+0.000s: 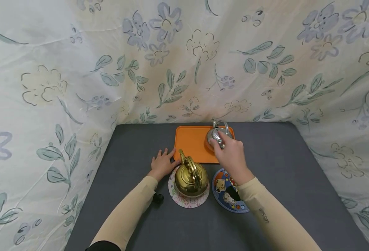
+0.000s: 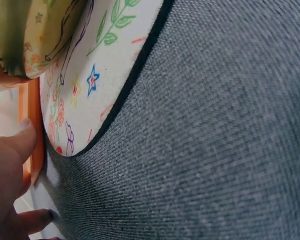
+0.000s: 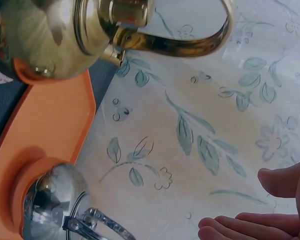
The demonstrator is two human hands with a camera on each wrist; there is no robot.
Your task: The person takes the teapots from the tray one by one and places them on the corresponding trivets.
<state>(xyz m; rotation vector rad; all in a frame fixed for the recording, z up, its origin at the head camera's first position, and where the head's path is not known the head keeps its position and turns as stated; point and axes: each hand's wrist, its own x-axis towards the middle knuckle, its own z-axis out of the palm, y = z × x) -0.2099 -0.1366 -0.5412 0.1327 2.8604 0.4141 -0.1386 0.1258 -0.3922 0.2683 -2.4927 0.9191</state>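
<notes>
**Right hand over silver kettle, left hand at tray corner, nothing gripped**

From my remote seat I have two bare hands in the head view. The right hand (image 1: 231, 157) is at the silver kettle (image 1: 212, 135), which sits upright on the right end of the orange tray (image 1: 190, 143), spout pointing away from the person. In the head view I see thumb and forefinger overlapping its lid; the right wrist view shows me straight fingers, thumb apart from them, with a gap between hand and kettle. I log no grip there.

The left hand (image 1: 163, 164) is palm down, fingers spread and fairly straight, at the near left corner of the tray. A fingertip looks to meet the rim; I can't tell if it presses. Its thumb lies near the brass kettle (image 1: 189, 181), but I read no hold on it.

The brass kettle stands upright on a round white mat (image 1: 184, 204) with flower drawings, nearer the person than the tray, spout pointing away and a little left. To its right I have a round blue mat (image 1: 223, 200) with cartoon prints, partly covered by the right wrist. Everything is on a dark grey table (image 1: 134, 150); floral cloth (image 1: 140, 87) hangs behind and at the sides. Both sleeves (image 1: 131, 205) are cream.
</notes>
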